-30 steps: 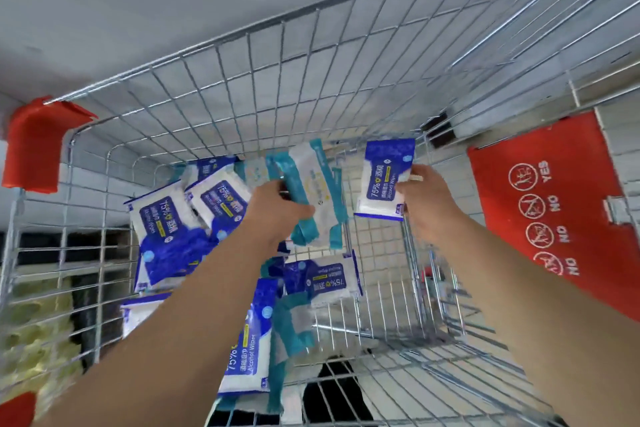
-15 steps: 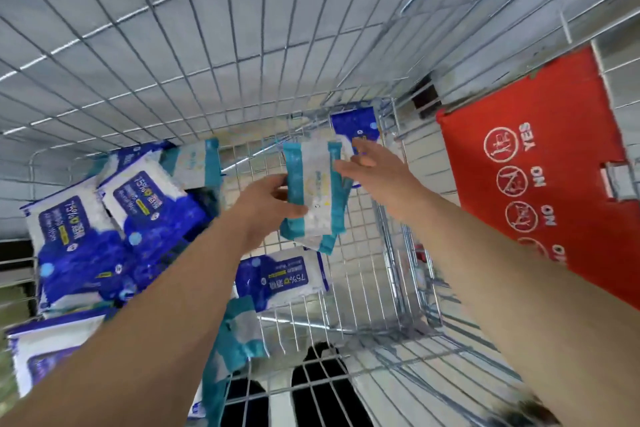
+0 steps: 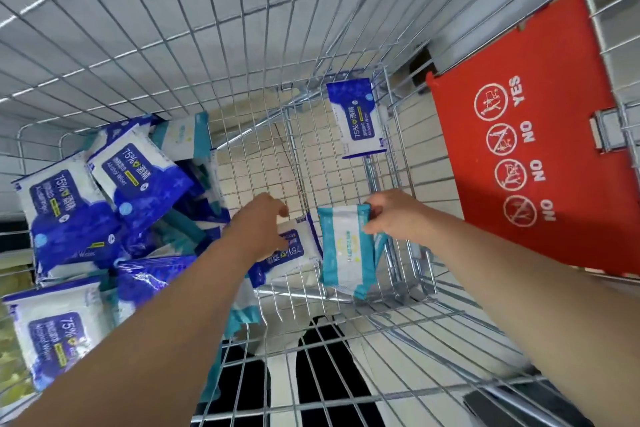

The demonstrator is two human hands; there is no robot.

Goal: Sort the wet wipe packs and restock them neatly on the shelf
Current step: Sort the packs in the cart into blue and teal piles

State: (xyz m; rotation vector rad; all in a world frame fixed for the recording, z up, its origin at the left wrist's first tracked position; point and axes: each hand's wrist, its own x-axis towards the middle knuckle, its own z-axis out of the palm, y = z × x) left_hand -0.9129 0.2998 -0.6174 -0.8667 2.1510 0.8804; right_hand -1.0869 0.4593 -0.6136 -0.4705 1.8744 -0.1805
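In a wire cart (image 3: pixel 173 45), the right hand (image 3: pixel 394 215) pinches a teal pack (image 3: pixel 346 253) by its top edge, long axis hanging downward, while the left hand (image 3: pixel 259 227) curls round a blue pack (image 3: pixel 294 250) lying just beside it.

floor (image 3: pixel 242 166): pale beige tiles | wire cart (image 3: pixel 194 55): steel mesh walls | red flap (image 3: pixel 561 246): YES/NO pictograms

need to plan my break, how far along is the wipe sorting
Early. One blue alcohol wipes pack stands apart at the far side of the cart. The right hand pinches a teal wipe pack; the left hand touches a second blue pack. Still to do: the mixed pile and, seemingly, all shelving.
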